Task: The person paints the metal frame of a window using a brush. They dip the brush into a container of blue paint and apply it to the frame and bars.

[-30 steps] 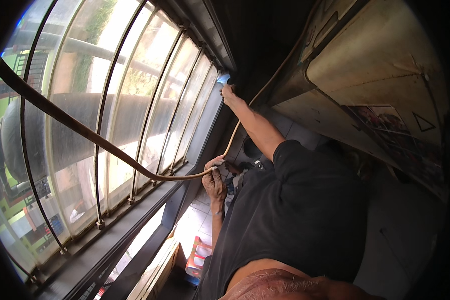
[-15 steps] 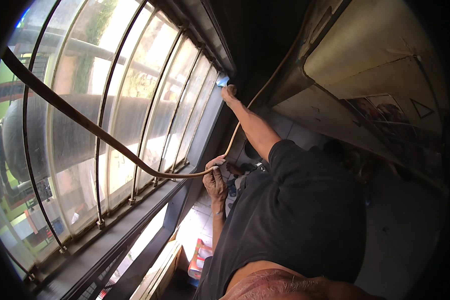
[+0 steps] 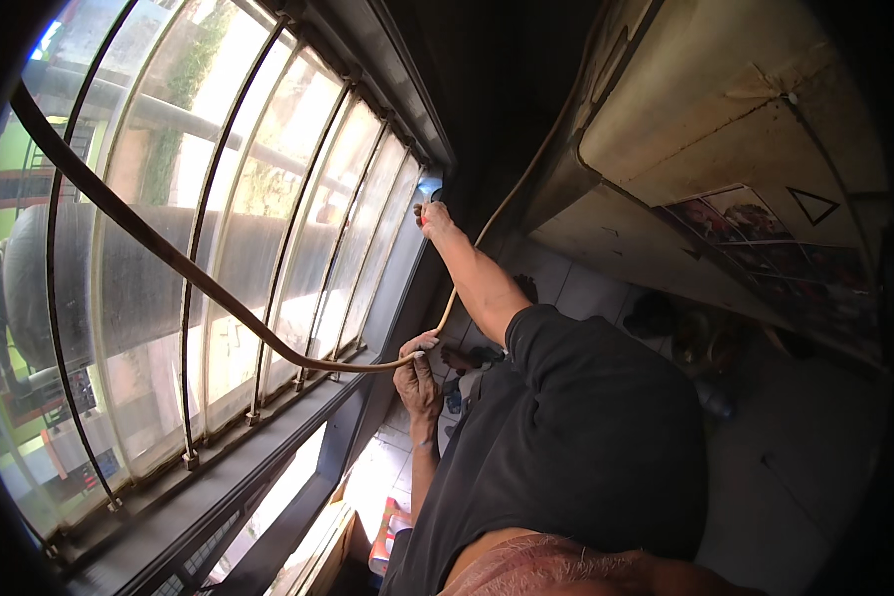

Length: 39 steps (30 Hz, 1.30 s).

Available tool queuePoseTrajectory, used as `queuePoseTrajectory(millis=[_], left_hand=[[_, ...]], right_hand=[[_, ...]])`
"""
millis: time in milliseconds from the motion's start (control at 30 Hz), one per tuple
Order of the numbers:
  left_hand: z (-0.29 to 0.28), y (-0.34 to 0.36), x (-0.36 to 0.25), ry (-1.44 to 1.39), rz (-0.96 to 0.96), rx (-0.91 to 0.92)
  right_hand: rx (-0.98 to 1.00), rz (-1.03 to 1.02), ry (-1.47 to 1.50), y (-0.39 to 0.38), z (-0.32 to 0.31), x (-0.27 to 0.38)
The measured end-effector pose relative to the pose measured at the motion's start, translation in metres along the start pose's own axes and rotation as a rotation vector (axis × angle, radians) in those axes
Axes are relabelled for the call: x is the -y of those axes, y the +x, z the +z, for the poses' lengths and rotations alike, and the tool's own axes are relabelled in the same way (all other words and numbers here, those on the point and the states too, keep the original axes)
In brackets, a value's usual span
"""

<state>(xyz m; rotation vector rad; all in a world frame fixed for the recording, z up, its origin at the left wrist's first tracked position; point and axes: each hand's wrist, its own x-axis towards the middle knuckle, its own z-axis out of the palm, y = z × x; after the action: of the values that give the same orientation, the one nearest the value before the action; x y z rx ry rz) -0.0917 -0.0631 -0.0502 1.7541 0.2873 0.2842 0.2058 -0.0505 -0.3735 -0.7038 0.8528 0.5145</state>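
Note:
My left hand pinches a long brown cable between thumb and fingers, beside the lower end of the window. The cable sags across the barred window from the upper left, bends at my fingertips, then rises behind my right arm into the dark at the top. My right arm reaches out to the far end of the window frame. There my right hand is closed around something small and dark. A bright bluish patch shows just beyond its fingers; I cannot make out what it is.
A grey sill runs below the window bars. On the right stands a large cream panelled unit bearing a dark picture sheet. Low down are a wooden edge, a red and white package and floor tiles.
My right hand has shifted slightly down along the window frame and turned, and less of the bluish patch shows. My left hand keeps its pinch on the cable. The whole view has shifted a little.

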Motion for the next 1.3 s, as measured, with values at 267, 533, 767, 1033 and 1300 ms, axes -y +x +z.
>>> queuePoseTrajectory(millis=[267,533,767,1033,1300], left_hand=[[-0.011,-0.005,0.007,-0.036,0.007,0.027],[-0.014,0.001,0.009,-0.106,0.017,0.074],[-0.014,-0.003,-0.005,-0.198,-0.073,0.034],[-0.001,-0.006,-0.001,-0.127,0.025,0.012],[0.004,-0.013,0.014,-0.096,0.025,-0.066]], right_hand=[[0.007,-0.203,0.001,-0.029,-0.015,0.000],[-0.347,-0.360,-0.623,0.082,-0.081,-0.019],[-0.343,-0.654,-1.093,0.014,-0.078,0.023],[-0.165,-1.456,-1.710,0.024,-0.111,0.040],[-0.077,-1.451,-1.924,-0.006,-0.037,0.079]])
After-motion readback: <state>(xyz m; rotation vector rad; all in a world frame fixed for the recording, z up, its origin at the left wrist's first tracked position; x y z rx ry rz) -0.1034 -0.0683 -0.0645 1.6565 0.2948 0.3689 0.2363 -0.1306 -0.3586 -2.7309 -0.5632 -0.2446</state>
